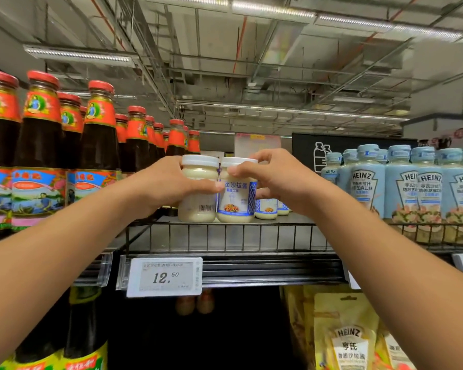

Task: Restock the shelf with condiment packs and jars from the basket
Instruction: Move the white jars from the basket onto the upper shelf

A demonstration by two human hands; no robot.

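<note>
Two white-lidded salad dressing jars stand side by side on the top wire shelf [225, 237]. My left hand [163, 186] is wrapped around the left jar [198, 192], whose barcode faces me. My right hand [275, 177] grips the right jar [235, 198], thumb on its lid edge, blue-and-white label facing me. Both jars rest on the shelf surface and touch each other. Two more of the same jars [266, 209] stand behind the right one. The basket is out of view.
Dark sauce bottles with red caps [99, 134] fill the shelf to the left. Pale blue Heinz bottles [401, 182] crowd the right. A price tag reading 12.50 [165, 276] hangs below. Yellow Heinz pouches [345, 335] sit on the lower shelf.
</note>
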